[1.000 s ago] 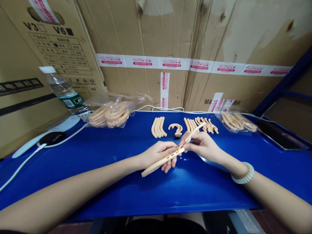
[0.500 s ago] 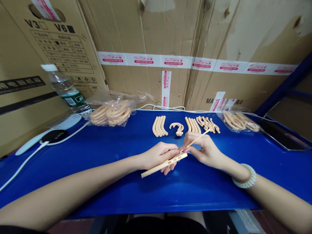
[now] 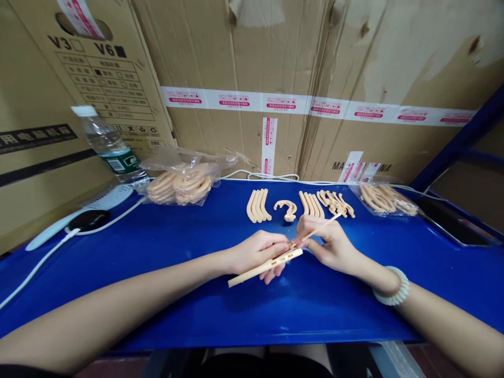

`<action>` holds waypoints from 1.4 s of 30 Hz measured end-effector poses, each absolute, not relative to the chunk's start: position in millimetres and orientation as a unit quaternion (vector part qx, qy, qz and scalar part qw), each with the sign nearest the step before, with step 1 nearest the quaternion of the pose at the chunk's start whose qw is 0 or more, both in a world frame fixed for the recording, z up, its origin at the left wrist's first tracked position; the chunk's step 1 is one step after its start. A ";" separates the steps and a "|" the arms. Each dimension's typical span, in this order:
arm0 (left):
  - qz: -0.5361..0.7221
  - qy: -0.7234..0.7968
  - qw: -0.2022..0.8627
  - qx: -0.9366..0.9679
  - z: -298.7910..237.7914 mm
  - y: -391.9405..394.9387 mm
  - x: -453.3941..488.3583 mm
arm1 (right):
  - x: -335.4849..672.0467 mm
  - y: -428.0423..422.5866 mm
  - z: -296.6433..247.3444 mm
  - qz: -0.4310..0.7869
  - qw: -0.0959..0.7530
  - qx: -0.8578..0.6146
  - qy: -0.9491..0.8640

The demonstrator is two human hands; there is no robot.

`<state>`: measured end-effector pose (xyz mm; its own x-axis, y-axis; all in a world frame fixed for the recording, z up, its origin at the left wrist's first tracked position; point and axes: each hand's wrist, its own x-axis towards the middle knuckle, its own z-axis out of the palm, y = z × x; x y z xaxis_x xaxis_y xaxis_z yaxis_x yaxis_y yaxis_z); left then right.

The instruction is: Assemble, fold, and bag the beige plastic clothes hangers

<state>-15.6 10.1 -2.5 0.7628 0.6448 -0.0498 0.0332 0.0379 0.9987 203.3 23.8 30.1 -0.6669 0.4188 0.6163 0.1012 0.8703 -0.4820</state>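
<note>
My left hand (image 3: 258, 253) is closed round a flat beige strip (image 3: 246, 278) with several slots along its right end. Fingers of my right hand (image 3: 328, 242) pinch a thin beige stick (image 3: 323, 226), which slants up to the right. Both sets of fingertips meet just above the slotted end; what lies between them is partly hidden. Beyond the hands lie a row of curved beige pieces (image 3: 258, 205), a hook-shaped piece (image 3: 285, 206), a second row of bent pieces (image 3: 310, 203) and a cluster of small curved pieces (image 3: 336, 202).
Plastic bags of beige parts lie at back left (image 3: 181, 184) and back right (image 3: 386, 198). A water bottle (image 3: 112, 149), a pale blue handled object (image 3: 79, 212) and a black device with a white cable (image 3: 90, 220) are leftward. A dark phone-like slab (image 3: 452, 223) lies right. Cardboard boxes (image 3: 236, 63) stand behind.
The camera view has shifted very slightly. Both hands keep nearly the same pose, with the strip and the stick still held.
</note>
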 end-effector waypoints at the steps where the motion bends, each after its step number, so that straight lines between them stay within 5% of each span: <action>1: 0.226 0.259 0.675 0.653 -2.4 10.1 -15.6 | 203.6 23.8 29.9 0.205 0.379 -0.148 -0.890; 13: 0.250 0.231 0.742 0.577 -3.6 15.2 -13.4 | 205.0 24.4 38.5 0.205 0.424 -0.143 -0.871; 19: 0.305 0.172 0.821 0.451 -15.5 34.3 -10.0 | 243.5 66.0 52.0 0.277 0.474 -0.350 -0.759; 26: 0.407 0.251 0.805 0.351 -7.5 27.6 -6.2 | 312.4 116.2 61.6 0.072 0.242 -0.634 -0.731; 35: 0.418 0.284 0.797 0.330 -4.3 27.1 -5.9 | 317.5 124.6 45.7 0.034 0.129 -0.686 -0.715; 42: 0.405 0.266 0.815 0.318 -2.1 29.4 -8.3 | 312.4 115.0 52.2 -0.046 0.140 -0.671 -0.727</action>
